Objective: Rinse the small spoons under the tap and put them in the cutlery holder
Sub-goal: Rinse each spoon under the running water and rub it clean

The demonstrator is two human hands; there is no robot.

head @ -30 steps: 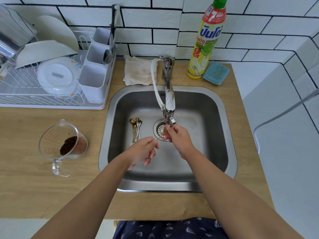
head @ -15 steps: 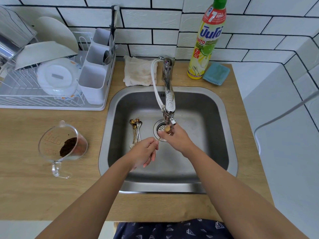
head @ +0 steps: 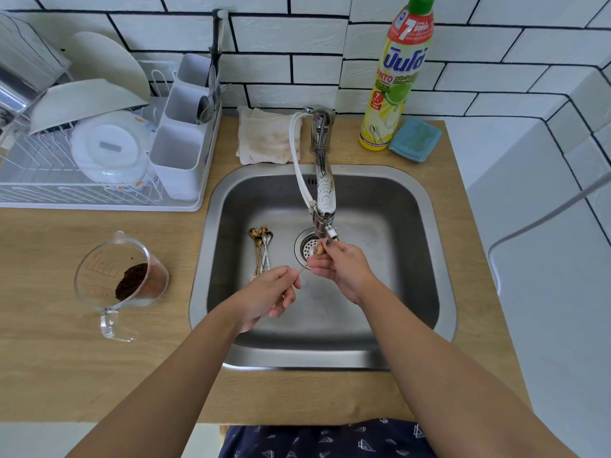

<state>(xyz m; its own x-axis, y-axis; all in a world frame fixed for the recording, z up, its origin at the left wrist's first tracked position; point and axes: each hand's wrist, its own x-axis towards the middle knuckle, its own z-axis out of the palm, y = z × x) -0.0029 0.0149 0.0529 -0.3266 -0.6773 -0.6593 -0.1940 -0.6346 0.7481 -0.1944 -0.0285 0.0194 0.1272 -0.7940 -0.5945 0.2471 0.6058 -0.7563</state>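
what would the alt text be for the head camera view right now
A person holds one small spoon under the tap over a steel sink, left hand pinching its handle, right hand at its bowl. More dirty spoons lie in the sink; a white cutlery holder stands on the dish rack to the left.

— Where do you find the spoons?
— In the sink, at nine o'clock from the drain, lies the bundle of small spoons. One spoon spans your left hand and right hand, under the tap.
— And the cutlery holder?
— At ten o'clock, on the counter, beside the dish rack. The measuring jug sits at your nine.
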